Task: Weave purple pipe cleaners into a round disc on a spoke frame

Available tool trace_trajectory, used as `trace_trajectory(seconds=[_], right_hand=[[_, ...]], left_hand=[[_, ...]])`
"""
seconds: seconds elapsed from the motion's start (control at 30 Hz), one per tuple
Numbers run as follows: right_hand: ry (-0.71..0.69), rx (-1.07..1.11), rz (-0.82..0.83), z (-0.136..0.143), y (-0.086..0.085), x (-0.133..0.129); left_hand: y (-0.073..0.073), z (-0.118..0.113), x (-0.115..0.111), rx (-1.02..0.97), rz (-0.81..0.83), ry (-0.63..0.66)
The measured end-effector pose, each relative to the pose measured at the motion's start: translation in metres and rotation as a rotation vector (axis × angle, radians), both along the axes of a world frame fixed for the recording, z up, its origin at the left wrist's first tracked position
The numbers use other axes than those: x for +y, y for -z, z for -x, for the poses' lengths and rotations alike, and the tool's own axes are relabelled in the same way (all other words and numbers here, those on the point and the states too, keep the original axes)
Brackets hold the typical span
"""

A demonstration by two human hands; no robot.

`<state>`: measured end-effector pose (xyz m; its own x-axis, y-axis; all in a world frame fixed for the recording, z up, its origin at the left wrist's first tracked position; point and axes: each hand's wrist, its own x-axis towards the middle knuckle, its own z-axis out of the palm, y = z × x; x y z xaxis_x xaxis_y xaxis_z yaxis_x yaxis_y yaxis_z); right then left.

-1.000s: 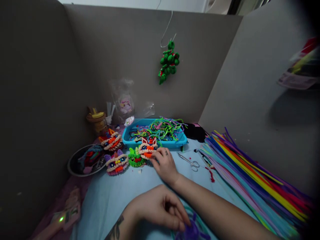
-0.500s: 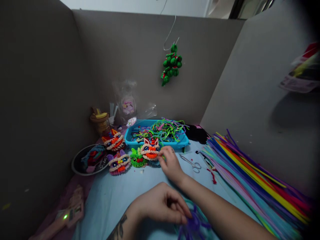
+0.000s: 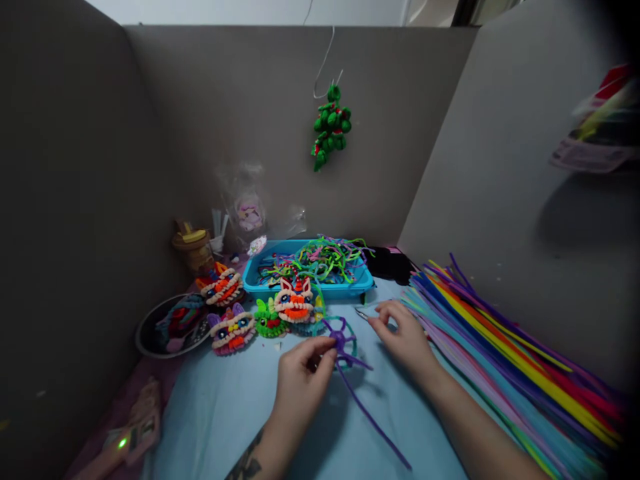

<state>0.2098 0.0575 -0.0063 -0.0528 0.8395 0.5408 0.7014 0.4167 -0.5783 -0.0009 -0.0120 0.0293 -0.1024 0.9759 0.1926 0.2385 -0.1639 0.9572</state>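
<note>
My left hand [image 3: 306,373] pinches a wheel-shaped pipe-cleaner piece [image 3: 341,341], with purple spokes inside a teal ring. One long purple stem trails from it toward the lower right. Right of that piece, my right hand [image 3: 403,333] is closed on the small metal scissors [image 3: 362,314]. Only the blades show; fingers hide the handles. Beyond my left hand sit finished pipe-cleaner lion heads: an orange and cream one [image 3: 295,303], a green one [image 3: 269,320], a purple and cream one [image 3: 232,330] and an orange one behind [image 3: 223,287].
A blue tray [image 3: 250,292] of tangled pipe-cleaner scraps stands at the back. Long coloured pipe cleaners [image 3: 505,340] spread along the right. A round bowl [image 3: 145,343] and a pink device with a green light [image 3: 143,427] lie left. Grey panels enclose the table; a green ornament [image 3: 331,127] hangs behind.
My left hand has lifted the purple and teal piece up and forward into clearer view. My right hand has moved from the orange and cream lion head rightward onto the scissors.
</note>
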Motion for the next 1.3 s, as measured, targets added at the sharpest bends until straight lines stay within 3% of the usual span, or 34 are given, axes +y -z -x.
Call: trace_trajectory(seconds=[0.07, 0.23, 0.43, 0.83, 1.3], right_hand=[[-0.015, 0.111, -0.036, 0.003, -0.006, -0.008], [-0.318, 0.120, -0.142, 0.011, -0.014, -0.028], [-0.414, 0.131, -0.205, 0.024, -0.017, -0.042], [-0.246, 0.079, -0.151, 0.036, -0.015, -0.046], [-0.295, 0.121, -0.195, 0.047, -0.017, -0.054]], left_hand=[[0.002, -0.002, 0.000, 0.026, -0.001, -0.027], [0.004, -0.003, 0.001, 0.019, -0.005, -0.089], [0.004, -0.004, 0.001, -0.001, 0.006, -0.115], [0.003, -0.008, 0.000, -0.084, 0.073, -0.055], [0.007, -0.009, 0.000, -0.226, 0.128, -0.048]])
